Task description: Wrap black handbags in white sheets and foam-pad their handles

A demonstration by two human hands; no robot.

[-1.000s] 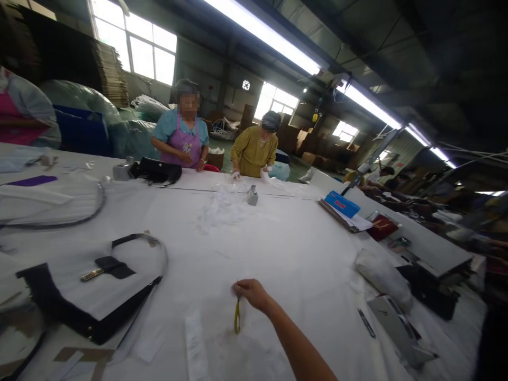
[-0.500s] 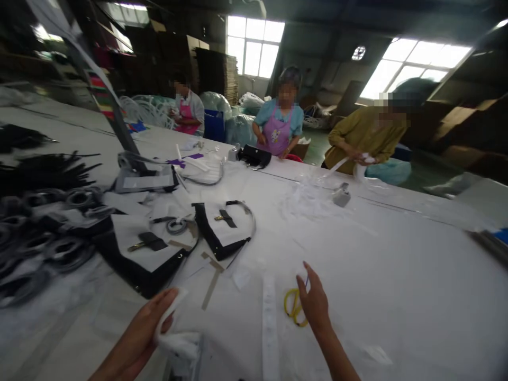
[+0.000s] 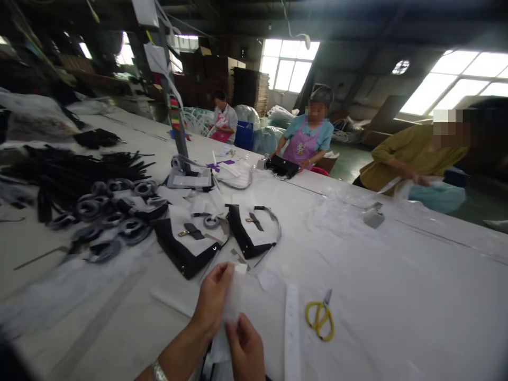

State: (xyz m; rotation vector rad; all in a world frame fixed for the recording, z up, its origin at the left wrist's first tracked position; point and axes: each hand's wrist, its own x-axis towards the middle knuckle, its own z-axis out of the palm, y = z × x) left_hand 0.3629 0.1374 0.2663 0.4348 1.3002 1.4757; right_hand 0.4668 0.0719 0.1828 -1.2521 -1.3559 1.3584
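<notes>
A translucent white strip (image 3: 233,296) runs between my two hands at the lower middle. My left hand (image 3: 212,296) pinches its upper end between thumb and fingers. Lower down, my right hand (image 3: 246,344) has its fingers closed on the strip's edge. Yellow-handled scissors (image 3: 319,320) lie on the table to the right of my hands. Between them and my right hand rests a long white strip (image 3: 291,333). Beyond my hands are two black-and-white bag pieces (image 3: 184,238) with buckled tabs. What lies under my hands is partly hidden.
Rolled grey straps (image 3: 133,230) and a heap of black straps (image 3: 79,172) cover the left of the table (image 3: 397,296). A metal post (image 3: 178,127) rises behind them. A tape dispenser (image 3: 373,216) and clear plastic scraps stand toward the far right. Several people work along the far edge.
My right hand has left the scissors and come left onto the strip. My left hand has moved up and right. The view has turned left; the far middle person now handles a black bag.
</notes>
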